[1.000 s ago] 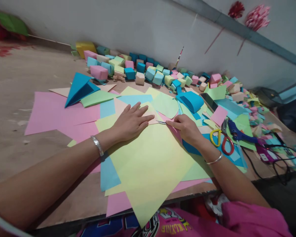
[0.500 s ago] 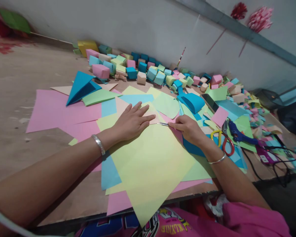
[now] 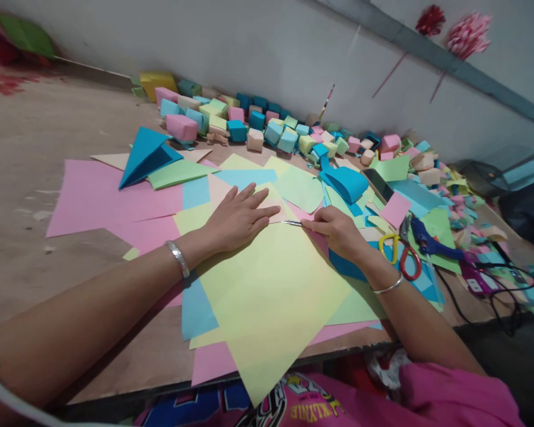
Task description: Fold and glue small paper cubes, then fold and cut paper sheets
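My left hand [image 3: 241, 218] lies flat with its fingers spread on the large yellow paper sheet [image 3: 271, 284] and a peach piece of paper beside it. My right hand [image 3: 336, 232] is closed round a slim, pointed metal tool [image 3: 291, 223], its handle hidden in my fingers. The tool's tip points left and rests at the line between the yellow sheet and the peach paper, just right of my left fingertips. Under the yellow sheet lie overlapping sheets, among them a pink sheet [image 3: 115, 190] and a light blue sheet [image 3: 196, 314].
Folded paper cubes [image 3: 238, 130] line the wall. At left stands a folded blue paper piece [image 3: 146, 157]. On the right lie scissors [image 3: 403, 252] with yellow and red handles, a blue glue gun [image 3: 434, 240], a phone [image 3: 378, 185] and a purple power strip [image 3: 478, 279] with black cables.
The tool in my right hand has slid slightly left along the paper's edge. My left hand stays flat in the same spot.
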Tool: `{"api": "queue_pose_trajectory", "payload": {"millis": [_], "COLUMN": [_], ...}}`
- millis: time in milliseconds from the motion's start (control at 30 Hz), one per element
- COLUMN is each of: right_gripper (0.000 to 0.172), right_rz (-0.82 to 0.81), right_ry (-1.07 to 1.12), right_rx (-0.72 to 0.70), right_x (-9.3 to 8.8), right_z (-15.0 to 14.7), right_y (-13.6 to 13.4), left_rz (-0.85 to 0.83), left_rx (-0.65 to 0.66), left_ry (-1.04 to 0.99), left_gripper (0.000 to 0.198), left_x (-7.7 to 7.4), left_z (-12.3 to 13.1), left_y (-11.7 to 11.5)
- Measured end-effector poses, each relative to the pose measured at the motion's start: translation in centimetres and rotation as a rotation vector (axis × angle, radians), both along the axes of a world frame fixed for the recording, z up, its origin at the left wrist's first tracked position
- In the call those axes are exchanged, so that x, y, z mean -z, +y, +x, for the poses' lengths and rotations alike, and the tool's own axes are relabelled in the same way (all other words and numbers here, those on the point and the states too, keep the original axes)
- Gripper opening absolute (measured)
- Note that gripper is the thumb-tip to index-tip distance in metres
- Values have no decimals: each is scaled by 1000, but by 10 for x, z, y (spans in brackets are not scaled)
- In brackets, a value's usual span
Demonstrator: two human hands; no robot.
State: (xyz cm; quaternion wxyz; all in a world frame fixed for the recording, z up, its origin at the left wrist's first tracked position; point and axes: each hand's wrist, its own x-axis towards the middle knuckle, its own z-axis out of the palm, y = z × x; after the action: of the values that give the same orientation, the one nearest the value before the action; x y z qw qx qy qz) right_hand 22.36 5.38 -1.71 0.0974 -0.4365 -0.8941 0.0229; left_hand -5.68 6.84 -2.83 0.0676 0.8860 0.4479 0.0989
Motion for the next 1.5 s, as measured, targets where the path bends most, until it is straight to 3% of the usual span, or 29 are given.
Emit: {"api": "queue_pose_trajectory", "payload": {"millis": [367, 600, 967, 1500], "right_gripper": [45, 40, 33, 36], "right_rz": [95, 77, 248, 203], "right_ry": [-167, -160, -65, -89], "right_rx": [3, -5, -98, -148], "right_x": [-11, -5, 8, 4], "right_z": [-12, -18, -30, -41], "right_y": [-11, -13, -12, -10], "left_rz": [-3, 3, -5, -32], "left_rx": [-4, -2, -17, 3], "left_ry": [-5, -3, 25, -36], "left_gripper": [47, 46, 47, 46], "left_x": [0, -1, -1, 2], "left_z": [0, 1, 1, -1], "left_y": [0, 0, -1, 3]}}
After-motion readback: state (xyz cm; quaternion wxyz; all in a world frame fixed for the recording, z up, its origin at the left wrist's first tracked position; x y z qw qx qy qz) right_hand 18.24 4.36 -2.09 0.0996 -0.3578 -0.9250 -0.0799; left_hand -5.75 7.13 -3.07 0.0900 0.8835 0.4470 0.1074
